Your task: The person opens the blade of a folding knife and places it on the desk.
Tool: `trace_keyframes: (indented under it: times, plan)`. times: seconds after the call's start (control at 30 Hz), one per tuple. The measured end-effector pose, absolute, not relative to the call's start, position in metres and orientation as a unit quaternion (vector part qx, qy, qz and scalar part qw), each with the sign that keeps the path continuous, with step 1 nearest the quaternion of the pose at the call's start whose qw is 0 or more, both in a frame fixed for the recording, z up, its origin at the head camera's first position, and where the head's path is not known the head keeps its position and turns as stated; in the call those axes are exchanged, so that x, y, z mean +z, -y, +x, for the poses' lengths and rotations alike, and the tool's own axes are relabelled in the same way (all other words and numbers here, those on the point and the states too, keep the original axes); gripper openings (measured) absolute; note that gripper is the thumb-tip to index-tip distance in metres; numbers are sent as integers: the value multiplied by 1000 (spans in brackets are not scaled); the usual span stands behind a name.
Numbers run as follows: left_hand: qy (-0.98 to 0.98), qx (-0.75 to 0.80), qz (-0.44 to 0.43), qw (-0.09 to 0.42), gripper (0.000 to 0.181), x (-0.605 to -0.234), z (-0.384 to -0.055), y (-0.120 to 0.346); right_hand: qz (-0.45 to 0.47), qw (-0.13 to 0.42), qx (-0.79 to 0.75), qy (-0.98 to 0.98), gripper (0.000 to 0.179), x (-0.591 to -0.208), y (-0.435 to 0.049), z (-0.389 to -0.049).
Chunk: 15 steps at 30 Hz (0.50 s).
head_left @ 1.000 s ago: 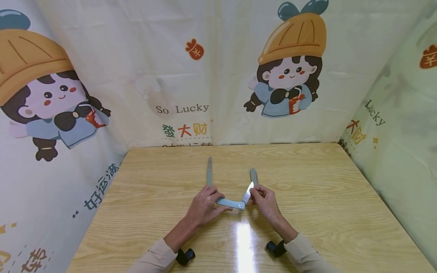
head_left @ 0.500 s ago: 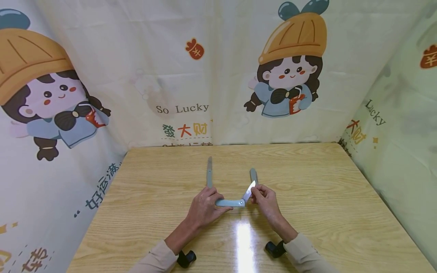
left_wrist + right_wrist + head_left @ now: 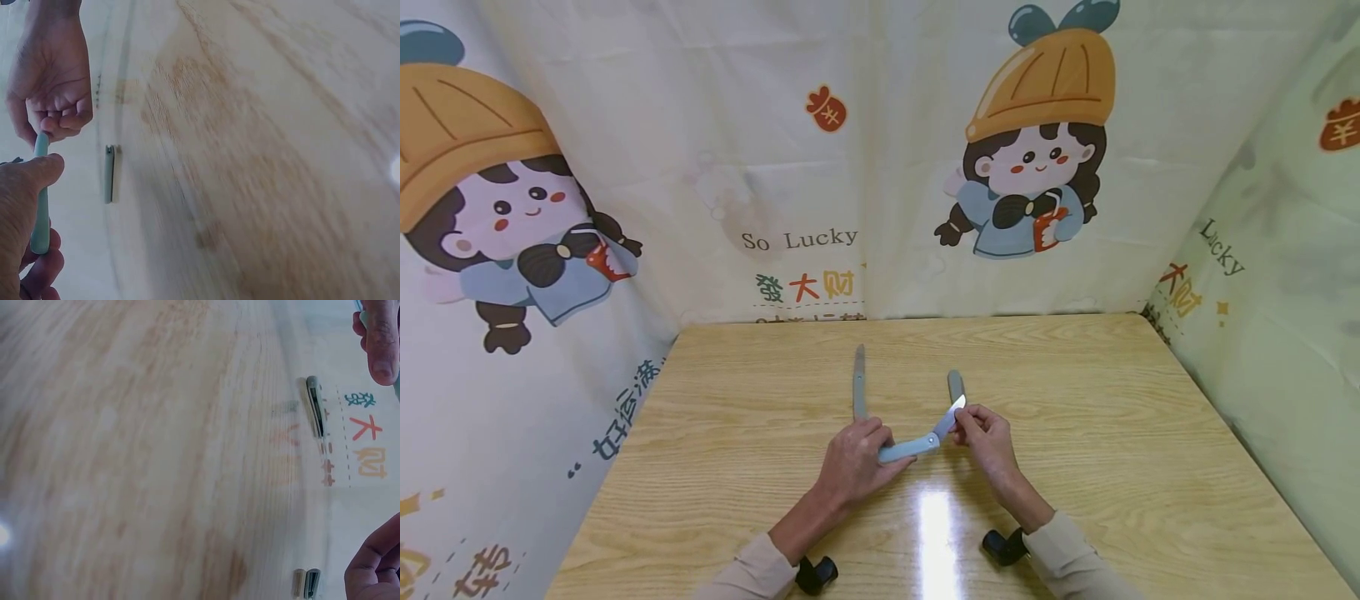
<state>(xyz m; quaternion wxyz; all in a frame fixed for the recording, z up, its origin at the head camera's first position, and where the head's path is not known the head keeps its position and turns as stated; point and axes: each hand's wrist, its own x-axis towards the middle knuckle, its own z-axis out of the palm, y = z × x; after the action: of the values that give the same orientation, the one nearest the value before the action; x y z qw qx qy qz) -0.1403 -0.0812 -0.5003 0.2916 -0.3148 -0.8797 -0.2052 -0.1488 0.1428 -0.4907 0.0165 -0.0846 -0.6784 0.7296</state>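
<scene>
A light blue folding knife (image 3: 910, 448) is held between both hands, its blade (image 3: 947, 423) swung partly out at an obtuse angle to the handle. My left hand (image 3: 854, 460) grips the handle; the left wrist view shows the thumb (image 3: 45, 170) on one side and fingers behind. Thumb and fingertips of my right hand (image 3: 990, 437) pinch the blade near its tip. Beyond the left hand lies a grey folding knife (image 3: 859, 383) with its blade out, pointing to the back. Another grey folding knife (image 3: 955, 385), folded, lies behind the right hand, partly hidden by the blade.
The wood-grain table (image 3: 1112, 417) reaches back to a printed curtain (image 3: 902, 167), which also hangs along both sides. Black wrist-camera mounts (image 3: 1003, 547) sit below the sleeves, low over the tabletop. A bright reflection shines at the front middle of the table.
The angle between handle and blade has widened. My left hand has tilted the handle so its pivot end rises toward the back, while the right hand shifted slightly right with the blade.
</scene>
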Motion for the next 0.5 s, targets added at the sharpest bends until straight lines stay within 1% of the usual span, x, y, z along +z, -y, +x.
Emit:
trace_keyframes:
  times: [0.3,0.5]
  plan:
    - [883,-223,-289,295,39,-503,-137,74,-96,23,725,682,15,-490,-143,-149]
    - [891,-228,-256,299,40,-503,-133,69,-104,22,730,675,18,-489,-143,-149]
